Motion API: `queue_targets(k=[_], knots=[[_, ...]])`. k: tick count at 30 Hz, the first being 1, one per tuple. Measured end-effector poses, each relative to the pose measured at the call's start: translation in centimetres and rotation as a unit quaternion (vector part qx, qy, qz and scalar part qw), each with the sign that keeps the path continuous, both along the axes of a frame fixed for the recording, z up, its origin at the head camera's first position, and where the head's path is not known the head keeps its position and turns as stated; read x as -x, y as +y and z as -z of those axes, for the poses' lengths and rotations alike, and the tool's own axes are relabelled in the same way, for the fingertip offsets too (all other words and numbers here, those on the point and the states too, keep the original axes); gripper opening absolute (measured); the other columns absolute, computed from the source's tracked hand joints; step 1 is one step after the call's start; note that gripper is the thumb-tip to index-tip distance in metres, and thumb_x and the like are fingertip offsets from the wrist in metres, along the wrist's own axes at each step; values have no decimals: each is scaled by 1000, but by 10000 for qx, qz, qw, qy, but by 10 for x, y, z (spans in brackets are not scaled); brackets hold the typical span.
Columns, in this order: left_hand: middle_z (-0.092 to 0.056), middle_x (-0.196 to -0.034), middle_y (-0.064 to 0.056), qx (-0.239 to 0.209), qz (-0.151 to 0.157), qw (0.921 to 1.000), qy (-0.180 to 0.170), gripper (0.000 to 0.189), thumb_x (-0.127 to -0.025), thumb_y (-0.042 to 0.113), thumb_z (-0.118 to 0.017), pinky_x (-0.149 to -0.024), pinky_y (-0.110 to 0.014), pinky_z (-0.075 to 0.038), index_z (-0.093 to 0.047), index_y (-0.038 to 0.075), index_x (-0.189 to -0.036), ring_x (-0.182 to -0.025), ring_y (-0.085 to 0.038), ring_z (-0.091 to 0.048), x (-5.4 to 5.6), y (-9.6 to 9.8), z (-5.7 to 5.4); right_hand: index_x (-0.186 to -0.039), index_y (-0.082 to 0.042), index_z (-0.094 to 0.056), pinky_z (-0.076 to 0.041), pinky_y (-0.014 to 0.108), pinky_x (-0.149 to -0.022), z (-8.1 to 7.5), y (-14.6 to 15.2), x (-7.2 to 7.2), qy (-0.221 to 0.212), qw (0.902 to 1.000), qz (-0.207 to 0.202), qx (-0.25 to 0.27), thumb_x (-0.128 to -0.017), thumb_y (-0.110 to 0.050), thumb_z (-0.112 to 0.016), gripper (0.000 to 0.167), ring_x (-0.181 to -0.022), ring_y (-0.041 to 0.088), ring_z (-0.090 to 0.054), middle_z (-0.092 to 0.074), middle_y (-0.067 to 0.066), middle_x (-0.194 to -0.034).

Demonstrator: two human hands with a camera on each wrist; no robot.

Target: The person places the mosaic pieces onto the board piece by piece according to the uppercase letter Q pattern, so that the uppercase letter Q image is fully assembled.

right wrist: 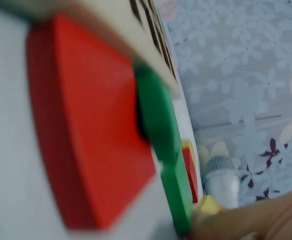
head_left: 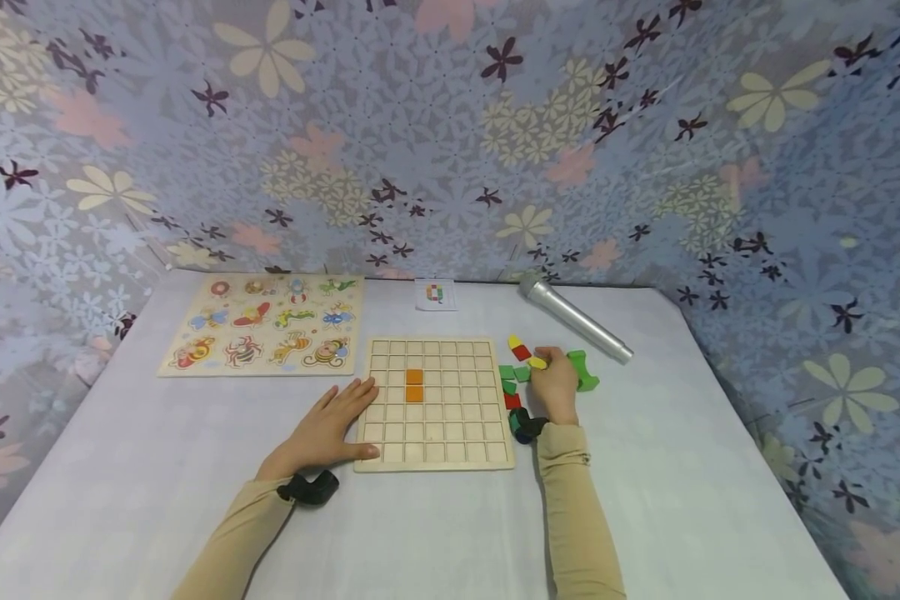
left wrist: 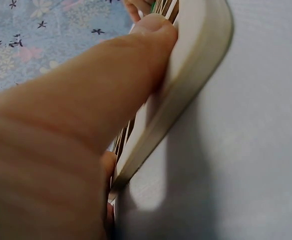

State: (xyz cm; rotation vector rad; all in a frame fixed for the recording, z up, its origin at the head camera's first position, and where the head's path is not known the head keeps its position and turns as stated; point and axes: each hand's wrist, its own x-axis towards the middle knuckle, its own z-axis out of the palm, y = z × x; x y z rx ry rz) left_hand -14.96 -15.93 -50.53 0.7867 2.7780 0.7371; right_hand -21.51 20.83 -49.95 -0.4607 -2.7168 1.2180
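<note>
A wooden grid board (head_left: 435, 464) lies flat on the table, with two orange square tiles (head_left: 414, 385) one behind the other in its cells. My left hand (head_left: 328, 429) rests on the board's left edge, fingers spread; in the left wrist view the thumb (left wrist: 131, 55) presses on the rim. To the right of the board my right hand (head_left: 557, 385) is among small coloured blocks, its fingertips pinching a yellow block (head_left: 537, 363). Close to those fingertips are green blocks (head_left: 506, 372) and a red block (right wrist: 96, 125), the latter large in the right wrist view.
A wooden insect puzzle (head_left: 262, 325) lies at the back left. A small pattern card (head_left: 435, 294) sits behind the board. At the back right is a silver microphone (head_left: 577, 319), with a green arch-shaped block (head_left: 585, 372) just beyond the right hand. A flowered cloth (head_left: 420, 167) hangs behind the table.
</note>
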Motion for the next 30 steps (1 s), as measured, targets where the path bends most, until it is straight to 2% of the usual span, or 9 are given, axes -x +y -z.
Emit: queue_targets(k=[2, 5, 9, 12, 16, 20, 25, 30], knots=[[-25, -160, -12, -5, -26, 10000, -2, 94, -79, 52, -71, -121, -56, -12, -32, 5, -151, -149, -35, -21, -1, -2, 0, -117, 5, -63, -50, 42, -79, -1, -1, 0, -48, 9999, -95, -130, -89, -2, -57, 29, -96, 36, -59, -66, 26, -114], [-25, -161, -12, 2, -52, 10000, -29, 94, -79, 52, -71, -121, -56, -12, -32, 5, -151, -149, -35, -21, -2, -4, 0, -111, 4, -67, -49, 37, -76, -4, -4, 0, -83, 9996, -201, -165, -92, -8, -59, 24, -92, 33, -60, -68, 25, -109], [-24, -161, -11, 43, -60, 10000, -63, 94, -80, 53, -70, -122, -56, -11, -31, 6, -151, -149, -34, -20, -3, -5, 0, -117, -2, -68, -44, 26, -58, -16, -12, 3, 111, 9996, -253, 109, -94, -9, -57, 26, -71, 24, -58, -67, 22, -114], [-23, -161, -11, 41, -32, 10000, -79, 94, -80, 52, -70, -122, -55, -11, -30, 6, -152, -150, -34, -20, -2, -4, -2, -122, -5, -67, -44, 21, -51, -28, -22, 8, 261, 9969, -585, 457, -96, -8, -55, 28, -63, 26, -60, -66, 22, -115], [-22, -162, -11, -24, 53, 9999, -133, 95, -80, 52, -71, -122, -55, -10, -30, 5, -152, -150, -34, -18, 0, -1, -5, -125, -5, -64, -50, 22, -60, -40, -42, 18, -32, 9861, -1499, 720, -97, -9, -55, 29, -82, 32, -68, -65, 22, -115], [-23, -161, -11, 37, 100, 9999, -72, 95, -80, 52, -71, -122, -55, -11, -29, 5, -152, -150, -34, -19, 3, 2, -7, -116, -4, -67, -51, 25, -67, -43, -69, 27, -249, 9737, -2218, 457, -96, -11, -59, 23, -90, 32, -67, -68, 19, -109], [-23, -161, -11, 80, 71, 9999, -83, 95, -80, 51, -72, -122, -55, -11, -29, 6, -152, -150, -34, -19, 4, 2, -5, -108, -6, -70, -53, 31, -72, -36, -104, 31, -305, 9632, -2656, 294, -95, -10, -60, 17, -88, 26, -65, -70, 14, -105], [-24, -161, -11, 117, 14, 9999, -103, 95, -80, 52, -71, -122, -55, -11, -30, 5, -152, -150, -34, -19, 1, -1, -3, -107, -8, -71, -55, 33, -80, -20, -131, 31, -406, 9561, -2893, 234, -96, -10, -59, 17, -91, 23, -65, -70, 11, -104]])
